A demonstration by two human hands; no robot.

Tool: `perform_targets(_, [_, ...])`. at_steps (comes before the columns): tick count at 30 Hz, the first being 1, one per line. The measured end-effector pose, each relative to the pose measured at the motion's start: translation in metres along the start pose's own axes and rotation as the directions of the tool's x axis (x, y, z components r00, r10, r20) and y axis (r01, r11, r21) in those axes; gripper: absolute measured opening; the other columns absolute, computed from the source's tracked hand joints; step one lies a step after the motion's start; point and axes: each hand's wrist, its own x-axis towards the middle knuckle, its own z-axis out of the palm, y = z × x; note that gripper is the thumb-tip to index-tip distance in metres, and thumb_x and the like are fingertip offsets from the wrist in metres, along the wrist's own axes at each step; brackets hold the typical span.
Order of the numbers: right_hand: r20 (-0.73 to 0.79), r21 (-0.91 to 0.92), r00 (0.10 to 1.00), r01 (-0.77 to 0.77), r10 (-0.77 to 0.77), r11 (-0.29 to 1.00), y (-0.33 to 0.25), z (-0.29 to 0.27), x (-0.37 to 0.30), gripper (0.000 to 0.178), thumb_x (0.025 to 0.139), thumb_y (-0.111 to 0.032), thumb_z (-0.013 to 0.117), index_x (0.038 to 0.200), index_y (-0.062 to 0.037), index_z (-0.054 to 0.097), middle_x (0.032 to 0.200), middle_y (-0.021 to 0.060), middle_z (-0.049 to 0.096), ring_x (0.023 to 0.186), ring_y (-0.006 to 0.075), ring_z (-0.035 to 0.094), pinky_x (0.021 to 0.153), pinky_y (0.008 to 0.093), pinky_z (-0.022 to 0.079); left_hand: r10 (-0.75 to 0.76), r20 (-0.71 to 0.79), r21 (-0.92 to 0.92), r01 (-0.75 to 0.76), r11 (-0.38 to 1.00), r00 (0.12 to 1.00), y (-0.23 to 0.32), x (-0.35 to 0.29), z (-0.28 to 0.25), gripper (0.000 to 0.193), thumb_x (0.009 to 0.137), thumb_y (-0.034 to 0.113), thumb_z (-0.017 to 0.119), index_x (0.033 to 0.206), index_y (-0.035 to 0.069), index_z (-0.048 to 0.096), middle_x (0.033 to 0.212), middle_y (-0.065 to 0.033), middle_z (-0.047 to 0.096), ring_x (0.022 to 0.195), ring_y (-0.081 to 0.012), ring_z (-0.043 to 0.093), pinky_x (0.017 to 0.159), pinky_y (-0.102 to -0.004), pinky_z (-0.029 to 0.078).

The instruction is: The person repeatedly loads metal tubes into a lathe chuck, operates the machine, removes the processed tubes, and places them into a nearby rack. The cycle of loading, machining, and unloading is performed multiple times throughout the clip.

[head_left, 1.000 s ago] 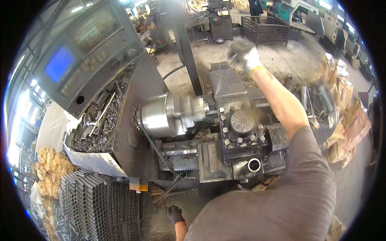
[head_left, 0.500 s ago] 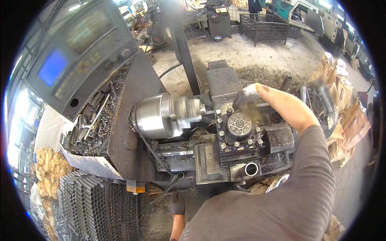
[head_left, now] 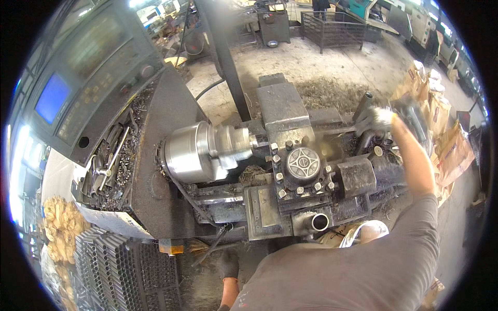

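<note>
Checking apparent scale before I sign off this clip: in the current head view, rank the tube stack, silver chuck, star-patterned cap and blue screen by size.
1. Tube stack
2. Silver chuck
3. Star-patterned cap and blue screen: too alike to rank.

From my distant post I see, leftward of the fingers of the right hand (head_left: 379,120), a machine bed (head_left: 220,199) which carries the round-capped tool post (head_left: 303,164), while beyond these same fingers the pale floor (head_left: 249,65) bears scattered metal shavings (head_left: 332,94).
</note>
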Motion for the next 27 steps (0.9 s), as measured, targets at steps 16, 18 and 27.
perform_targets(16, [-0.782,-0.199,0.615,-0.402,0.103,0.894,-0.082,-0.114,0.154,0.024,0.085,-0.023,0.073,0.096,-0.0032,0.08,0.099,0.0242,0.076,0.089,0.0366,0.072,0.08,0.0439,0.057,0.672,0.028,0.481,-0.6,0.64,0.74,0.145,0.007,-0.012,0.029,0.099,0.026,0.066,0.12,0.006,0.071,0.116,-0.0202,0.074,0.109,-0.0371,0.07,0.096,-0.0466,0.054])
perform_targets(18, [-0.447,-0.407,0.892,-0.133,-0.07,0.904,-0.063,-0.05,0.184,0.031,0.089,-0.02,0.073,0.116,-0.0055,0.077,0.11,0.0196,0.078,0.097,0.034,0.076,0.09,0.0446,0.059,0.361,0.003,0.093,-0.36,0.928,0.933,0.169,-0.01,-0.01,0.027,0.097,0.025,0.068,0.118,0.007,0.071,0.115,-0.0184,0.075,0.108,-0.0363,0.071,0.095,-0.0481,0.055])
perform_targets(27, [0.263,-0.236,0.764,0.643,-0.589,0.728,-0.193,0.146,0.229,0.044,0.081,-0.047,0.085,0.093,-0.0053,0.08,0.088,0.0179,0.078,0.078,0.0326,0.074,0.066,0.0464,0.057,0.951,0.069,0.52,-0.824,0.223,0.301,0.368,0.036,0.004,0.064,0.084,0.029,0.08,0.142,0.012,0.06,0.137,-0.0166,0.062,0.132,-0.0355,0.058,0.125,-0.0553,0.034])
